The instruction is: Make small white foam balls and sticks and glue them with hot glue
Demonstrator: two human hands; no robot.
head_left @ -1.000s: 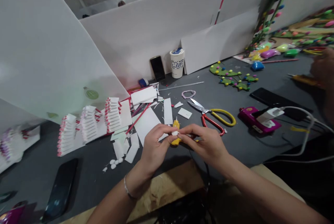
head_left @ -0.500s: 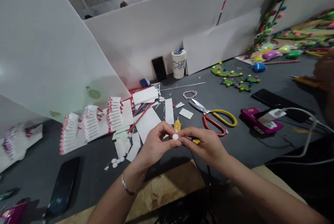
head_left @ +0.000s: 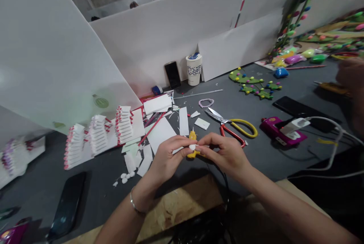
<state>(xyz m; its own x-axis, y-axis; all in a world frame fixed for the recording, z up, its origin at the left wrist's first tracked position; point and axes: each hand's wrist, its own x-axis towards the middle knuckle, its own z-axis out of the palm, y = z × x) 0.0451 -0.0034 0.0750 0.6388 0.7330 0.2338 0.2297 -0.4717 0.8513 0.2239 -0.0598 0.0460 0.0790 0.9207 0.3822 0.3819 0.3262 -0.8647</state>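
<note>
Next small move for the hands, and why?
I'd probably turn the white piece slightly and pinch its edge lightly, if it's soft. The left hand and right hand meet at it, and the small white blobs on the table look rounded, which suggests a shape to match. The yellow tool lies just beyond, held by neither hand.

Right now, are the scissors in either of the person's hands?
No, the scissors lie on the table, while the left hand and right hand hold a small white piece.
</note>
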